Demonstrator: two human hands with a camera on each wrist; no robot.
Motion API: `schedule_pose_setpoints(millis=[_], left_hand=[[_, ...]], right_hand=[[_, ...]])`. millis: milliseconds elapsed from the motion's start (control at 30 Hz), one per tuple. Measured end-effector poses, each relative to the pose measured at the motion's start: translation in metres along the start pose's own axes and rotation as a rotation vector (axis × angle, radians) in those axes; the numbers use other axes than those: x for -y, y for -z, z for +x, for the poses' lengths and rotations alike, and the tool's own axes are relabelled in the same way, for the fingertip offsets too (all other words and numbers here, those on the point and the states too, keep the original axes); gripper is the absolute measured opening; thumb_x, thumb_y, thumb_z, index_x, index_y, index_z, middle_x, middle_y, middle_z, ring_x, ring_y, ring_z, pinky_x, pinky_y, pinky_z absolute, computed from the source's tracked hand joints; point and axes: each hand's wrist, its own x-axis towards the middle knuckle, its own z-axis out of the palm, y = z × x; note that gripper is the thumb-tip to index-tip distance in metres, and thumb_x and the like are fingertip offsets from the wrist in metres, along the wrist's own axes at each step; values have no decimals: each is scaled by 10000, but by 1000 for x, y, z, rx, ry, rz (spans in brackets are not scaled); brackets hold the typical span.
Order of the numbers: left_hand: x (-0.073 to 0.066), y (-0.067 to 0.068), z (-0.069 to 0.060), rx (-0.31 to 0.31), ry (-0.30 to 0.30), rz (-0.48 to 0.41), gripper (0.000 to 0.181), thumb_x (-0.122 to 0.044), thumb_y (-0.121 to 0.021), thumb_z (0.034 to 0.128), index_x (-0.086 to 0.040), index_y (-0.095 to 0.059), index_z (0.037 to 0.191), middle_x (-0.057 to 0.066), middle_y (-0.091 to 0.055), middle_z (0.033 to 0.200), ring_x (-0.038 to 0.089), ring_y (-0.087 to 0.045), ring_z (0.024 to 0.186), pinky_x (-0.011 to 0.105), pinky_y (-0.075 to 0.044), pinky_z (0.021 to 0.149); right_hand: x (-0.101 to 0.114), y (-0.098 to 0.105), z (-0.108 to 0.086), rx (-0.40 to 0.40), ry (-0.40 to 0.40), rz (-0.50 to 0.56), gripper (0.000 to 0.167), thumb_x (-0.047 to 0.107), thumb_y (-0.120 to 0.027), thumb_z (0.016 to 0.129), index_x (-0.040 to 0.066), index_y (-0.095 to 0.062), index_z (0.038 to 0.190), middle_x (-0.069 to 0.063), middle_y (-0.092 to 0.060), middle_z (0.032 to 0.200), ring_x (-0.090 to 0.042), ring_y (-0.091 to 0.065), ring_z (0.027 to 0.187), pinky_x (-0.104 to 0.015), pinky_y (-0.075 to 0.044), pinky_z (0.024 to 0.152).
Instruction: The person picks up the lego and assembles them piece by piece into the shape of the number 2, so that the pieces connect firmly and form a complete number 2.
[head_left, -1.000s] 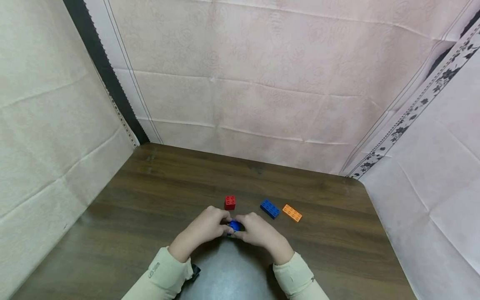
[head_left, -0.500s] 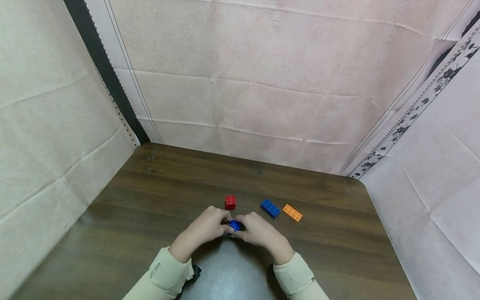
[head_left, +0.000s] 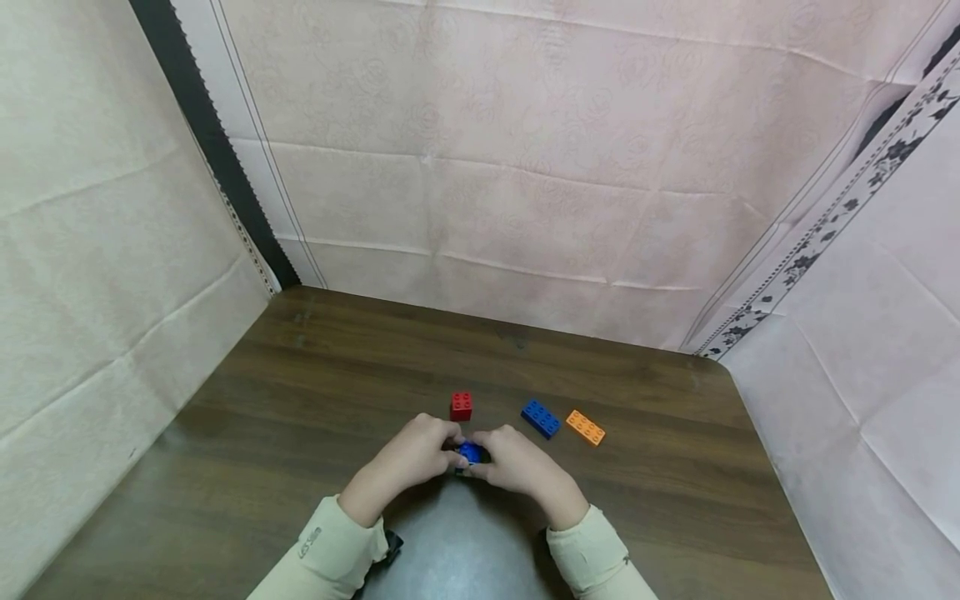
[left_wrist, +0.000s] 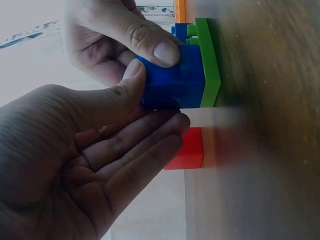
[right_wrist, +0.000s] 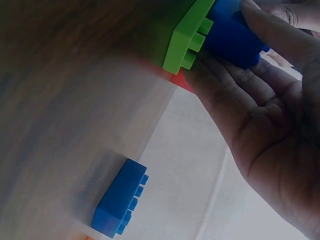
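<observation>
Both hands pinch a blue toy brick (left_wrist: 172,82) that sits on a thin green brick (left_wrist: 211,65), whose studs stick out past the blue one. My left hand (head_left: 416,450) holds it from the left side, thumb on the near face and fingers on the far one. From the other side my right hand (head_left: 517,460) grips it, its thumb (left_wrist: 165,54) lying along the near face. In the head view the fingers cover most of both bricks. A red brick (head_left: 461,406) stands on the table just beyond the hands.
A second blue brick (head_left: 540,418) and a flat orange brick (head_left: 585,427) lie to the right beyond my right hand. The brown wooden table (head_left: 360,350) is bounded by pale cloth at the back (head_left: 487,167) and at both sides.
</observation>
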Motion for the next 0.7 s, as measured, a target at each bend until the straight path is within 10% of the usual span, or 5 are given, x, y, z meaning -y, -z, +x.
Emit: schedule_pose_setpoints(millis=[700], left_hand=[[0, 0, -1, 9, 0, -12, 142, -209, -796, 882, -100, -749, 959, -32, -701, 866, 52, -551, 686, 256, -492, 632]], right_hand=[[-2, -3, 0, -6, -8, 15, 153, 226, -741, 936, 126, -690, 1040, 88, -592, 767, -27, -463, 597, -189, -405, 547]])
